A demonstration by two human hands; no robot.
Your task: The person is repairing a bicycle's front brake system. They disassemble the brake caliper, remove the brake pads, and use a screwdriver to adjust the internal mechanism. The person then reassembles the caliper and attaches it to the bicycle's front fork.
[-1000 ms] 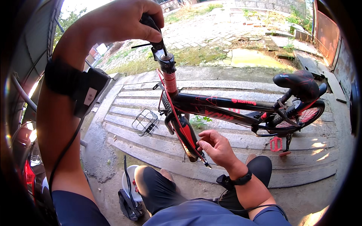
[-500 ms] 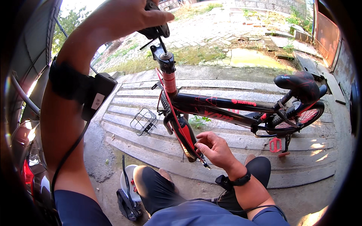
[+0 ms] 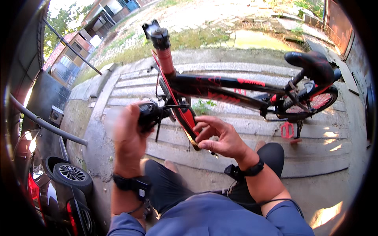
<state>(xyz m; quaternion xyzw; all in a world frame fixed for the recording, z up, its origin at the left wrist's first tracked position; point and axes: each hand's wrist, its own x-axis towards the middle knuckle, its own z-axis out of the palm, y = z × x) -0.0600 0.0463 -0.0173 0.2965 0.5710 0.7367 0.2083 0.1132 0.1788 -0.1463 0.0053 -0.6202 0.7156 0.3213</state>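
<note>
My left hand [image 3: 128,135], blurred by motion, is closed around a black folding multi-tool [image 3: 149,115]. Thin metal keys stick out of it, one to the right and one downward. The tool is apart from the bicycle's stem [image 3: 157,33], which tops a red-ringed steerer and carries no handlebar. My right hand [image 3: 220,137] has loosely curled, spread fingers and appears to hold nothing. It is beside the red-and-black front fork [image 3: 186,118], but whether the fingertips touch it I cannot tell. The black bicycle frame [image 3: 224,88] with red markings stretches right toward the saddle.
A red pedal [image 3: 288,130] hangs low on the bicycle's near side. To the left stands a dark vehicle [image 3: 51,196] with a wheel beside it. A grey pole [image 3: 51,122] slants across the left side. The ground is ridged concrete [image 3: 244,145].
My left hand has drawn the multi-tool off the stem and brought it down toward my lap. The right hand has stayed near the fork, its fingers spreading a little.
</note>
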